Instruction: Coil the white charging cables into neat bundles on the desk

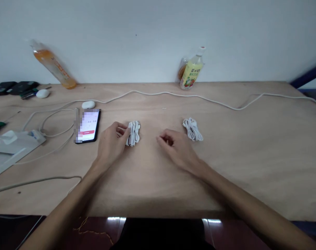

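Two white cables lie coiled into bundles on the wooden table. At the left bundle (134,133), my left hand (113,140) has its fingers curled, with thumb and fingertips against the bundle's left edge; part of that edge is hidden behind them. The right bundle (193,129) rests apart from both hands, just beyond my right hand (176,147). The right fingers are curled in, with thumb and index tip together over the tabletop and nothing visible between them.
A phone (88,125) with a lit screen lies left of my left hand, below a white earbud case (88,105). A long white cable (152,93) crosses the table's back. An orange-drink bottle (55,67) and a yellow-labelled bottle (192,71) stand by the wall. A white box (14,149) lies left.
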Available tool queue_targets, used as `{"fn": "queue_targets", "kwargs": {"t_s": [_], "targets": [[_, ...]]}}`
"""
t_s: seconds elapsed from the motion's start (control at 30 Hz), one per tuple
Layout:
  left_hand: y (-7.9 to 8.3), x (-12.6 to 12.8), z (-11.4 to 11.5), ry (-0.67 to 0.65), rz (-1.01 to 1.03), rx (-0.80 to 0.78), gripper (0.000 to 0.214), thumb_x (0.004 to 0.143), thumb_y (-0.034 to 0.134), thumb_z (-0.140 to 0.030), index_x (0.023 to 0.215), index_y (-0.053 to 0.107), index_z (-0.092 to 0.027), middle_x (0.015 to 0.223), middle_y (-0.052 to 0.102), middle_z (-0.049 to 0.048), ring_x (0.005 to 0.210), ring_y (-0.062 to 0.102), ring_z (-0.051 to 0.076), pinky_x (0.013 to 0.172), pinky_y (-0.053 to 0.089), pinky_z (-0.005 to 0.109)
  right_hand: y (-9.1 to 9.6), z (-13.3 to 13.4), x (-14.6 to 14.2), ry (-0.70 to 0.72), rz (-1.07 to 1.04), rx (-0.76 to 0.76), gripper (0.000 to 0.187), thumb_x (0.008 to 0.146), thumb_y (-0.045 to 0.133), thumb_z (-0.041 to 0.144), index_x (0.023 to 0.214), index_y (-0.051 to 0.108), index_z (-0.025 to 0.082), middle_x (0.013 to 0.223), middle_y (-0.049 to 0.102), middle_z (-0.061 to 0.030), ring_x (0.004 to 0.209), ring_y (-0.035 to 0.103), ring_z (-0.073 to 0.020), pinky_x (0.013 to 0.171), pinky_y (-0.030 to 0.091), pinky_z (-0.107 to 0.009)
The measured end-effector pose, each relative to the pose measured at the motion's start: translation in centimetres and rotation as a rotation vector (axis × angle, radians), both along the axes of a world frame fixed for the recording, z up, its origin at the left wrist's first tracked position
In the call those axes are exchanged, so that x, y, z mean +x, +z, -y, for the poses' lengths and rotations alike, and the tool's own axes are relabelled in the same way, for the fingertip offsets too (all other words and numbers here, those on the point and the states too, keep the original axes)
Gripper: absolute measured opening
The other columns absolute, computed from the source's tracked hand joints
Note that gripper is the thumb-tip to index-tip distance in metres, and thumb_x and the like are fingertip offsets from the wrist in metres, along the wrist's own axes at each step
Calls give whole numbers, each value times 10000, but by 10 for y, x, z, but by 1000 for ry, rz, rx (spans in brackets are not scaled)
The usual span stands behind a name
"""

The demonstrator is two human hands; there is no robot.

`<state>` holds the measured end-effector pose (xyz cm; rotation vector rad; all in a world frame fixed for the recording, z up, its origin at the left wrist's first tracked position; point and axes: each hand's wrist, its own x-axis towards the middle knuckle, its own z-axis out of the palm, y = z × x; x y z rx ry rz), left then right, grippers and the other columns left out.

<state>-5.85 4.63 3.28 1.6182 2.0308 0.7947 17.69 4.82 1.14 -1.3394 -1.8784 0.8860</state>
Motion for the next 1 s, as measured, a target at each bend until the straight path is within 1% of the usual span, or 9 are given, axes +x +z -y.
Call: {"fn": "queue_targets", "kwargs": {"t_s": [0.1,0.2,0.3,0.43,0.63,0.73,0.8,0.9,1.0], "targets": [[-2,0,0,17,58,-10,146,895,696,-339,921,717,-197,855,805,73,735,725,237,721,519,351,3,-4,-33,53,77,-84,197,968,686,235,775,655,215,805,758,-44,733,659,-195,690,422,-312],[-4,-1,1,16,87,-18,154,884,704,-347,915,719,-196,854,816,81,745,741,250,725,525,361,4,-11,-59,17,130,-109,167,1000,692,251,843,711,198,887,803,-71,817,702,-215,748,450,-318],[-6,-3,2,10,104,-15,166,876,707,-366,902,720,-202,837,818,81,768,758,268,737,533,371,3,-17,-74,-20,185,-145,145,990,711,271,879,754,189,926,819,-88,867,728,-239,765,469,-327],[-11,-7,2,-23,133,-1,157,867,700,-366,902,722,-214,838,829,74,778,765,271,745,554,374,0,-20,-81,-61,208,-156,123,949,723,241,838,751,196,908,818,-86,855,729,-247,738,460,-328],[-16,-7,1,-16,134,11,156,858,709,-357,901,731,-209,840,827,74,779,763,269,742,548,368,3,-18,-79,-93,239,-160,108,919,729,231,815,716,205,893,795,-86,856,721,-259,733,460,-339],[-15,-7,1,-13,151,9,182,864,701,-380,903,737,-206,827,819,70,754,748,261,731,541,362,7,-17,-80,-123,245,-104,64,942,723,256,899,705,212,948,796,-90,916,729,-268,769,477,-344],[-15,-8,2,-16,163,14,218,890,671,-411,891,734,-203,832,820,76,744,739,258,728,538,363,11,-18,-84,-139,253,-50,70,972,710,283,968,695,214,985,796,-95,950,732,-273,791,487,-347],[-16,-9,1,-24,168,21,252,920,615,-419,875,731,-199,850,825,84,754,740,259,737,538,364,17,-23,-94,-130,322,-15,150,1009,688,349,1024,699,200,1079,795,-142,1004,735,-304,807,501,-369],[-17,-10,1,-29,154,23,253,919,587,-402,866,728,-199,861,826,85,771,742,261,756,537,364,20,-29,-105,-128,441,-24,247,1041,669,411,1087,721,173,1146,788,-195,1049,747,-348,809,521,-395]]}}
